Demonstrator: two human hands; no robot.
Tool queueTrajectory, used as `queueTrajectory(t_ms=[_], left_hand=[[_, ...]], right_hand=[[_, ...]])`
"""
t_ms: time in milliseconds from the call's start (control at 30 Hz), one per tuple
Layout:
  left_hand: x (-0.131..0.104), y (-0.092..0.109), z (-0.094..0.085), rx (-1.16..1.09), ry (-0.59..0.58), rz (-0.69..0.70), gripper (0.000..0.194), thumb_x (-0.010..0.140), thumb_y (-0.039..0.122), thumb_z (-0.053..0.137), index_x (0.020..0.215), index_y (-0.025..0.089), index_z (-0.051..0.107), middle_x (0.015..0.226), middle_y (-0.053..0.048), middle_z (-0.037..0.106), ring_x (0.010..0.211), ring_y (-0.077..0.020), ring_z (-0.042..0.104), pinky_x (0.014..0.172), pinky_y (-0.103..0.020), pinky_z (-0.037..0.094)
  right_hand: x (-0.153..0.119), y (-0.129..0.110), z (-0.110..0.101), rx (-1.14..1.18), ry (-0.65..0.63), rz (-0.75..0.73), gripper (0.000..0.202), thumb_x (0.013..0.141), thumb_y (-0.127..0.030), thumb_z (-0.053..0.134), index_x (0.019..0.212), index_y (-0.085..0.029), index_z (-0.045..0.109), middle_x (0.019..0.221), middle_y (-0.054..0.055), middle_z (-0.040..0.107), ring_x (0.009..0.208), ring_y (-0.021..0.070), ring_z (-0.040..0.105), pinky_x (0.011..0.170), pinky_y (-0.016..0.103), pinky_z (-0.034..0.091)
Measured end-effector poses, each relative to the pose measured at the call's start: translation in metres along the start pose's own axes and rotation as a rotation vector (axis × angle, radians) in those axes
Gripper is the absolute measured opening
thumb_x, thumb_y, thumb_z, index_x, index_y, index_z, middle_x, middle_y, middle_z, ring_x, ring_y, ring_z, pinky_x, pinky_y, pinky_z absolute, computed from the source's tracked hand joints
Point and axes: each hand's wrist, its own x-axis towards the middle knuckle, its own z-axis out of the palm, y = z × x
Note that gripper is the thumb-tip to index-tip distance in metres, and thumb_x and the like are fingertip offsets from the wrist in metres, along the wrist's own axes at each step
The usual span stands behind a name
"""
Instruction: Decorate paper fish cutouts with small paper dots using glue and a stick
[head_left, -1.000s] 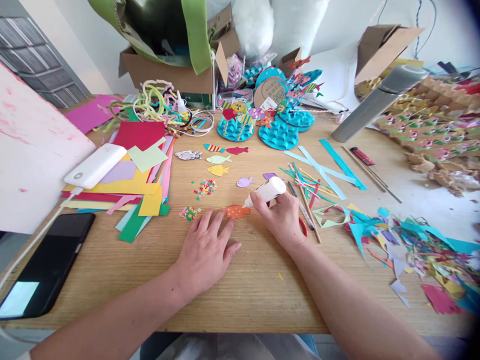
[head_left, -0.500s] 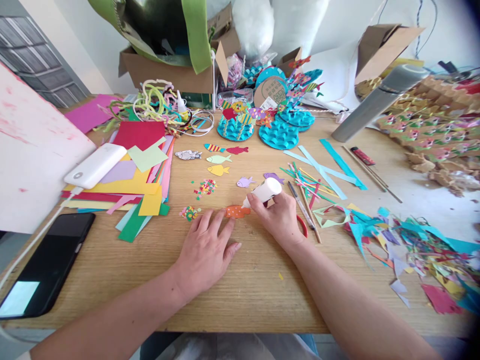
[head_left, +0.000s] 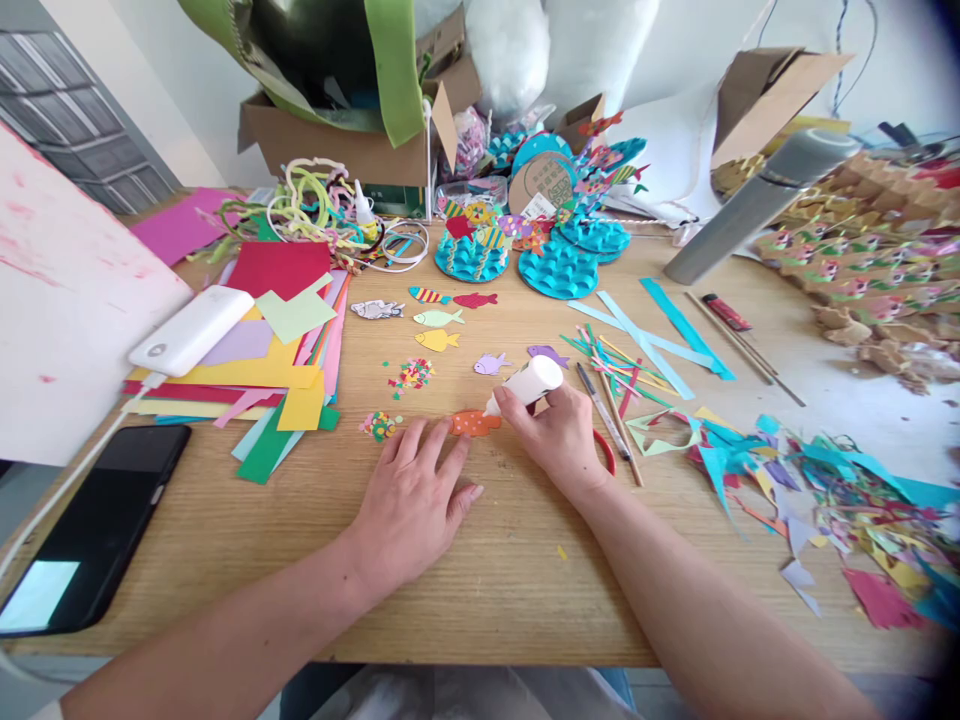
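My right hand (head_left: pixel 553 432) is closed around a white glue bottle (head_left: pixel 534 380), tilted with its nozzle down at the right end of an orange paper fish (head_left: pixel 474 424). White dots mark the fish. My left hand (head_left: pixel 420 490) lies flat with its fingers stretched out, the fingertips at the fish's left end, which they partly hide. Small piles of coloured paper dots (head_left: pixel 411 375) lie just beyond the left fingers. Farther back are paper fish, among them a yellow one (head_left: pixel 437 341), a lilac one (head_left: pixel 491 364) and a purple one (head_left: pixel 547 355).
Stacked coloured paper (head_left: pixel 281 270) and a phone (head_left: pixel 97 530) lie left. Beside my right hand are a pen (head_left: pixel 600 405), paper strips and red scissor handles (head_left: pixel 604 452). Paper scraps (head_left: pixel 840 490) cover the right side. A grey bottle (head_left: pixel 750 215) and blue egg-tray discs (head_left: pixel 559 265) stand behind.
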Motion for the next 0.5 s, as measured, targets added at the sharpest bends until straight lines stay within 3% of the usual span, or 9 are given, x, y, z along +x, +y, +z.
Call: queueTrajectory(t_ms=[500], left_hand=[[0.0004, 0.0008, -0.0013, 0.005, -0.001, 0.003, 0.047, 0.097, 0.044, 0.043, 0.133, 0.017, 0.055, 0.139, -0.014, 0.050, 0.125, -0.0338, 0.041, 0.105, -0.052, 0.039]], right_hand=[[-0.0002, 0.0003, 0.0008, -0.001, -0.009, 0.015, 0.027, 0.075, -0.045, 0.061, 0.066, -0.020, 0.054, 0.055, -0.002, 0.056, 0.047, 0.0097, 0.046, 0.050, 0.023, 0.041]])
